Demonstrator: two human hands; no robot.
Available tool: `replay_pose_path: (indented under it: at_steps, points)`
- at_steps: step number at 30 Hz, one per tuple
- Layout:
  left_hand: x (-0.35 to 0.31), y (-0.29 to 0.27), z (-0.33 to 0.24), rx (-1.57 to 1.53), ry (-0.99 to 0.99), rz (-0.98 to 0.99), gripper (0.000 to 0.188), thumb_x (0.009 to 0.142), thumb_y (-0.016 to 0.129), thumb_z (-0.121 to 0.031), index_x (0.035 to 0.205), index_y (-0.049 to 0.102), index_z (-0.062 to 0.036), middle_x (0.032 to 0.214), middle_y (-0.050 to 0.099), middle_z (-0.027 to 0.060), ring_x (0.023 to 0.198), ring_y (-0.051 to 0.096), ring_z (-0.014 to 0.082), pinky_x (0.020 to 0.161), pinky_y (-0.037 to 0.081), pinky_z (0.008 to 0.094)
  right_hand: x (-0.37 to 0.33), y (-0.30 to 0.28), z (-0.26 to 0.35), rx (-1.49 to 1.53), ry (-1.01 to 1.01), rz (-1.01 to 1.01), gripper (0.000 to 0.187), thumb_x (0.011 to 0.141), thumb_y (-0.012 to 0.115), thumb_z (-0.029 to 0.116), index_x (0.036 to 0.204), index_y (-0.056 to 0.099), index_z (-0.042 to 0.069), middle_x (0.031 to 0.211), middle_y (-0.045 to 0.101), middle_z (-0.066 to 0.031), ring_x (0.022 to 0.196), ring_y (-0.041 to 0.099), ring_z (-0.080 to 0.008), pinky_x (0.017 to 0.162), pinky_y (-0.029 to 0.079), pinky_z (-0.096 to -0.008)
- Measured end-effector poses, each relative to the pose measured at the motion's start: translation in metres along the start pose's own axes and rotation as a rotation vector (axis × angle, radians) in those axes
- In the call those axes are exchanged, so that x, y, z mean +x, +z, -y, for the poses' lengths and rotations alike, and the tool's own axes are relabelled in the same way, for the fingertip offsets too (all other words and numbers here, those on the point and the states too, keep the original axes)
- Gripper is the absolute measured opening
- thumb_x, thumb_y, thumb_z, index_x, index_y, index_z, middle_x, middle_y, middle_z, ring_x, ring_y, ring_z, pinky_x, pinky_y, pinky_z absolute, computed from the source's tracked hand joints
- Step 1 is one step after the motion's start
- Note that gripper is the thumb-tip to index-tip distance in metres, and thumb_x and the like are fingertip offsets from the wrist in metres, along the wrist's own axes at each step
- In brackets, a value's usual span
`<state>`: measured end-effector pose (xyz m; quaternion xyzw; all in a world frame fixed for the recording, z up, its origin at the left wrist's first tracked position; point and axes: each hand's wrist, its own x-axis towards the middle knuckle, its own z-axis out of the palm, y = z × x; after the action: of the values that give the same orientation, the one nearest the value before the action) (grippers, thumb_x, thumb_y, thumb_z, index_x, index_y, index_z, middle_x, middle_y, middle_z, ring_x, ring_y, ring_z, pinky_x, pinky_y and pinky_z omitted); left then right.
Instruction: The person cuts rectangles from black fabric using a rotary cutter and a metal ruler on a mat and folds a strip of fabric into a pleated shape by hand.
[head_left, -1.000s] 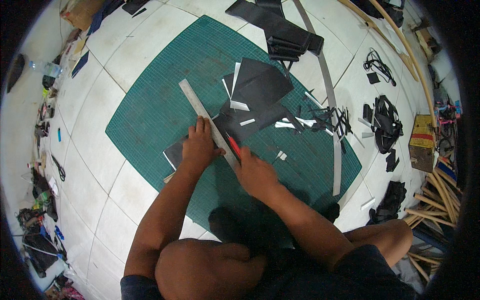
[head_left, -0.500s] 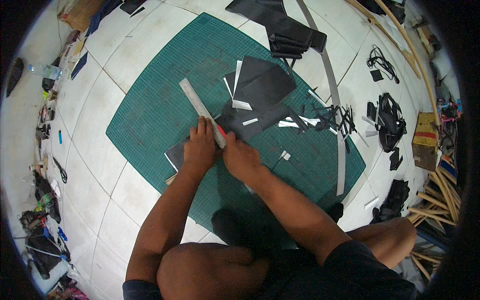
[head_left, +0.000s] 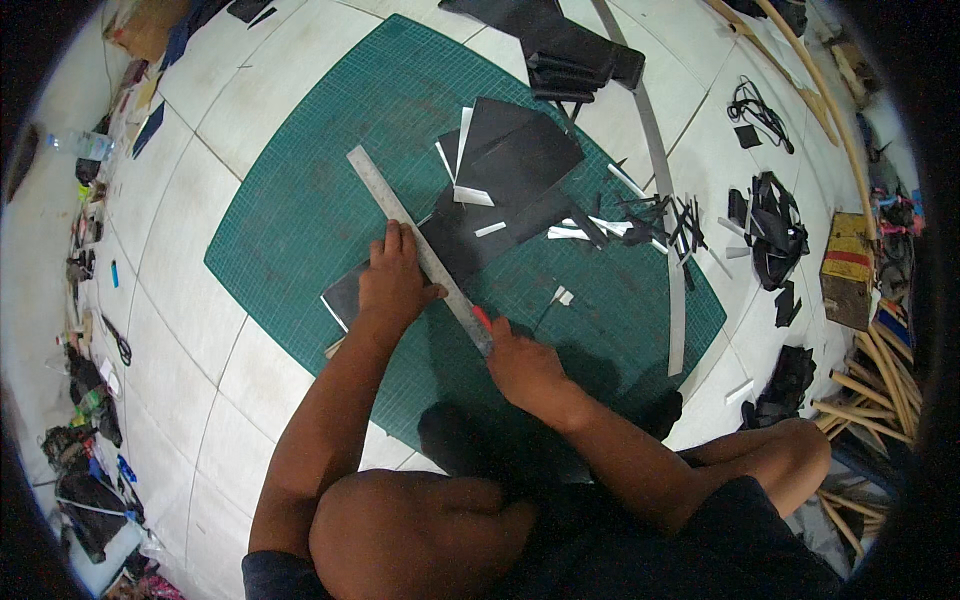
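My left hand [head_left: 392, 280] presses down on a steel ruler [head_left: 375, 180] with its fingers stretched out and the thumb spread. The ruler slants across a black sheet [head_left: 465, 245] lying on the green cutting mat [head_left: 300, 200]. In my closed right hand [head_left: 527, 372] is a red cutter [head_left: 482, 317], at the ruler's near end; its blade cannot be seen. Black sheets with white undersides [head_left: 520, 140] lie stacked just beyond. A small white strip [head_left: 491, 229] rests on the black material.
Black and white offcut strips [head_left: 600, 230] are heaped at the mat's right. A long grey metal strip [head_left: 676, 310] crosses that edge. Folded black material [head_left: 570, 60] lies at the far side. On the tiles at right are black scraps [head_left: 778, 230] and a yellow box [head_left: 848, 270]; scissors [head_left: 118, 342] lie left.
My right hand has moved toward me and to the right along the ruler with the red cutter, away from my left hand. My left hand stays on the ruler.
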<state>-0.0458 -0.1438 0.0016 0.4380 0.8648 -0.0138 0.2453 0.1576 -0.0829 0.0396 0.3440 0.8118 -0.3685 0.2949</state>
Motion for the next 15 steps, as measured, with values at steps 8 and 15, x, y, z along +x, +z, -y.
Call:
replay_pose_path:
  at_steps: [8, 15]
  points:
    - [-0.002, 0.0, 0.002, 0.026, 0.007, 0.009, 0.113, 0.065, 0.088, -0.044, 0.149, 0.029, 0.0024, 0.154, 0.032, 0.0192, 0.129, 0.047, 0.038, 0.092, 0.057, 0.0456, 0.024, -0.017, 0.025, 0.037, -0.103, -0.183, 0.027, 0.099, 0.05, 0.023, 0.112, 0.042, 0.001, 0.092, 0.068, -0.0278, 0.086, 0.069, -0.0449, 0.077, 0.054, -0.0535]
    - [0.0, 0.011, 0.007, 0.095, 0.063, -0.085, 0.104, 0.069, 0.085, -0.042, 0.147, 0.032, 0.0035, 0.152, 0.034, 0.0198, 0.125, 0.05, 0.0357, 0.089, 0.059, 0.0425, 0.08, 0.001, 0.041, 0.059, -0.172, -0.349, 0.024, 0.099, 0.05, 0.021, 0.108, 0.043, 0.001, 0.088, 0.068, -0.0268, 0.082, 0.069, -0.045, 0.073, 0.054, -0.0541]
